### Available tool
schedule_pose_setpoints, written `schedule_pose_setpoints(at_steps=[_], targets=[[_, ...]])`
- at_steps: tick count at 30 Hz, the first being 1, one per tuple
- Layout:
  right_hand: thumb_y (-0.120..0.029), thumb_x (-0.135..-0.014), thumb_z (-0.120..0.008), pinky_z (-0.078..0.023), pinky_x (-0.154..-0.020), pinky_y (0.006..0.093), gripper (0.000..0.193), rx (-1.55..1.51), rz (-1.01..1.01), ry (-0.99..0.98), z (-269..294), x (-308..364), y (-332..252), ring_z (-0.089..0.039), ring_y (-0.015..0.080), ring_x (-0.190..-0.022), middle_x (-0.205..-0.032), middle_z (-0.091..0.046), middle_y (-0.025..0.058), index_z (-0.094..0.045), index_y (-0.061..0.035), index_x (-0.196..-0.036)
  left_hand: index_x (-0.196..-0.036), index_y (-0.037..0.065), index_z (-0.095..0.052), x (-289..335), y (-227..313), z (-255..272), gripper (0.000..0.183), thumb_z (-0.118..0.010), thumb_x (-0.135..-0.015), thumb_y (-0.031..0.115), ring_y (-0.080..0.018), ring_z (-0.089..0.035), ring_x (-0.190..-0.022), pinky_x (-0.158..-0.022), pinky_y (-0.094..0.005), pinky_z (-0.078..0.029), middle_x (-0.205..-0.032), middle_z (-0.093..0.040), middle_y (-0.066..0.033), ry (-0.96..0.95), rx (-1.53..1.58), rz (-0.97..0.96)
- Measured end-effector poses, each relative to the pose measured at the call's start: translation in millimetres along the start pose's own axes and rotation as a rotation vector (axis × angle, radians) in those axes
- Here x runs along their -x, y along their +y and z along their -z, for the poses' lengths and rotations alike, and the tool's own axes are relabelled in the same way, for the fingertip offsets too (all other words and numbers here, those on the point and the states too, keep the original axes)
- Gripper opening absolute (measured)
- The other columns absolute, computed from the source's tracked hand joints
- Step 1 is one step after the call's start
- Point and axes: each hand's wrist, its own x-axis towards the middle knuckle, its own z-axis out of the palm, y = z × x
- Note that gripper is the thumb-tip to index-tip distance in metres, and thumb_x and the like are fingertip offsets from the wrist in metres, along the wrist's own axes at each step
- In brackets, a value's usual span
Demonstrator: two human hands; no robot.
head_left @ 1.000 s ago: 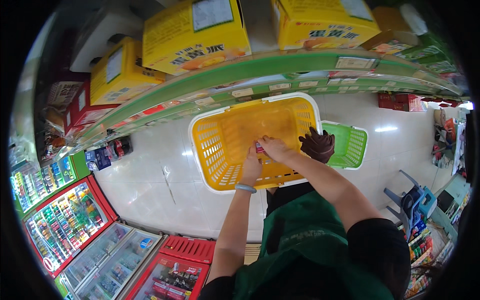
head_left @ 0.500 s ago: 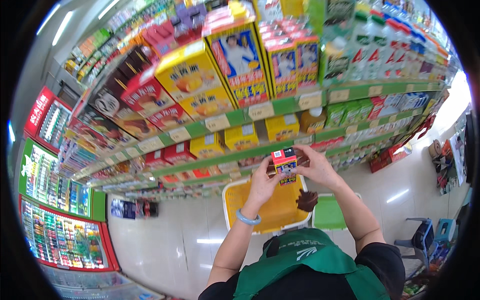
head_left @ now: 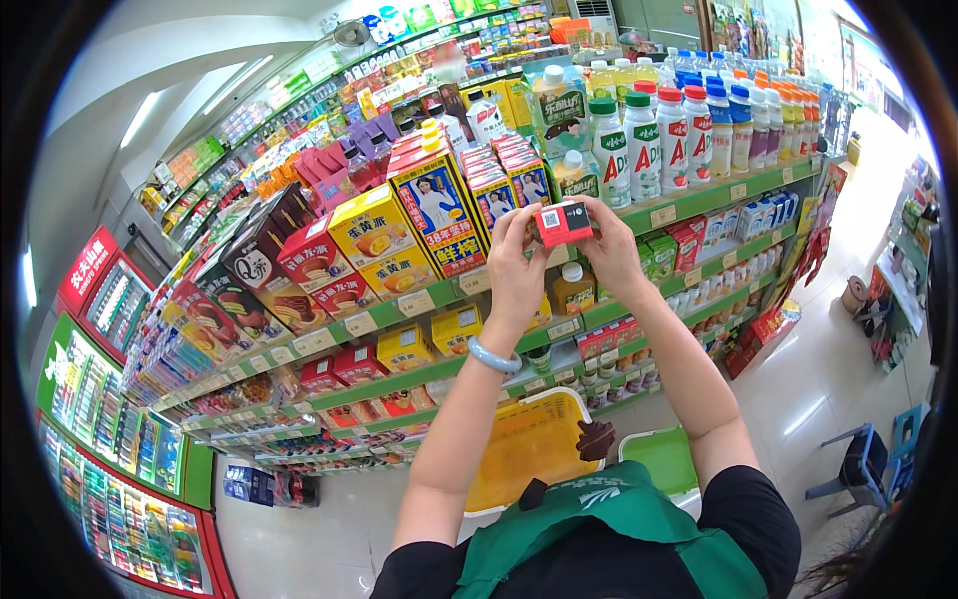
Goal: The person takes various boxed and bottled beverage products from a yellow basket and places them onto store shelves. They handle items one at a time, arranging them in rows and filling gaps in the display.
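Both my hands hold a small drink carton (head_left: 563,236) in front of the top shelf, its red and black end with a square printed code facing up. My left hand (head_left: 517,262) closes round its left side, and a pale blue bangle sits on that wrist. Round the right side of it, my right hand (head_left: 613,255) is closed too. Just behind stand small drink cartons (head_left: 496,198) in yellow, blue and pink, stacked on the shelf. A large yellow and blue carton (head_left: 435,208) is left of them.
White bottles (head_left: 644,150) with coloured caps line the shelf to the right. Yellow snack boxes (head_left: 383,236) are on the left. Below me stand a yellow basket (head_left: 529,444) and a green basket (head_left: 654,454). A blue stool (head_left: 850,479) is at the right.
Both hands have raised the carton from above the yellow basket to the top shelf's level. The view has tilted up, showing more of the shelves behind.
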Motion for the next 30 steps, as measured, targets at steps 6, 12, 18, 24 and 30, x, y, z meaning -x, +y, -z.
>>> schedule_pose_setpoints(at_steps=[6,12,18,24,30], targets=[[0.003,-0.081,-0.065,-0.054,-0.078,0.0305,0.043,-0.069,-0.052,0.001,-12,-4,33,-0.063,0.0211,-0.100,-0.111,-0.062,0.0109,-0.051,-0.0025,-0.121,-0.119,0.002,-0.055,-6,-16,-3,0.041,-0.065,-0.080,-0.005,-0.0208,-0.061,-0.102,-0.084,-0.0318,-0.055,-0.111,-0.055,-0.0097,-0.002,-0.080,0.021],[0.002,-0.080,-0.066,-0.052,-0.077,0.0338,0.043,0.132,0.049,0.062,-16,-9,40,-0.065,0.0261,-0.096,-0.106,-0.064,0.0153,-0.052,-0.0033,-0.120,-0.118,0.001,-0.054,-12,-28,-3,0.038,-0.063,-0.081,-0.006,-0.0224,-0.063,-0.099,-0.082,-0.0325,-0.055,-0.110,-0.057,-0.0114,-0.006,-0.147,-0.018],[-0.003,-0.080,-0.067,-0.051,-0.078,0.0354,0.043,0.126,0.023,0.026,-18,-17,47,-0.063,0.0309,-0.097,-0.107,-0.063,0.0175,-0.052,-0.0023,-0.120,-0.117,0.000,-0.053,-19,-33,-5,0.037,-0.064,-0.082,-0.003,-0.0243,-0.064,-0.097,-0.082,-0.0333,-0.054,-0.110,-0.057,-0.0132,0.007,-0.202,-0.012],[-0.002,-0.078,-0.066,-0.050,-0.079,0.0397,0.047,0.216,0.004,-0.080,-11,-30,34,-0.061,0.0338,-0.097,-0.112,-0.061,0.0178,-0.050,-0.0028,-0.122,-0.124,0.002,-0.049,-21,-28,-6,0.048,-0.068,-0.079,0.000,-0.0243,-0.066,-0.089,-0.076,-0.0348,-0.055,-0.107,-0.058,-0.0138,0.101,-0.216,0.035],[0.000,-0.075,-0.065,-0.053,-0.065,0.0399,0.056,0.609,0.309,0.062,-16,-36,16,-0.063,0.0309,-0.095,-0.114,-0.055,0.0163,-0.049,-0.0121,-0.127,-0.123,0.006,-0.051,-32,-16,-1,0.049,-0.066,-0.077,-0.003,-0.0270,-0.063,-0.082,-0.065,-0.0378,-0.053,-0.110,-0.054,-0.0135,0.106,-0.514,-0.154]])
